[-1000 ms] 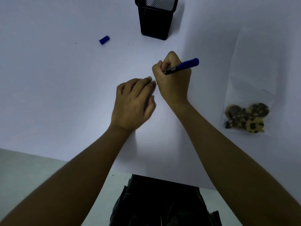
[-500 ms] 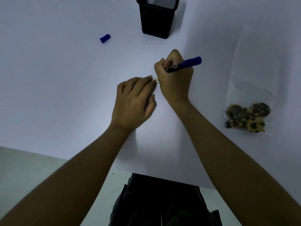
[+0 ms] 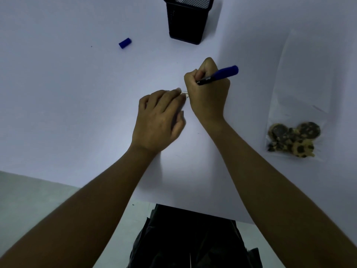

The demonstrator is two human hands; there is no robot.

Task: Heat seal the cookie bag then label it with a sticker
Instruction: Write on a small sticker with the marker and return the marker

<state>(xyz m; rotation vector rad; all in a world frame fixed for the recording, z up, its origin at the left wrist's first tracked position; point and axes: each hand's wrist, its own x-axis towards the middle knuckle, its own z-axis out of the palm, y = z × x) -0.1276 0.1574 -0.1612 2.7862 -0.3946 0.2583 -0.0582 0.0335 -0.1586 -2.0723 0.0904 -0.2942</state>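
At the middle of the white table [image 3: 67, 113], the right hand [image 3: 208, 95] has its fingers curled tight around a blue marker [image 3: 218, 75], while the left hand [image 3: 158, 120] presses its fingertips together on a small sticker [image 3: 185, 93]. The cookie bag [image 3: 295, 120] lies at 3 o'clock, well apart; the marker cap [image 3: 125, 43] at 11 o'clock, the mesh pen holder [image 3: 188, 20] at 12.

White table [image 3: 67, 113] with near edge over pale floor, black mesh pen holder [image 3: 188, 20] at far centre, blue pen cap [image 3: 125, 43] far left, clear cookie bag [image 3: 297, 105] at right, small sticker [image 3: 185, 93] at centre, mostly hidden.
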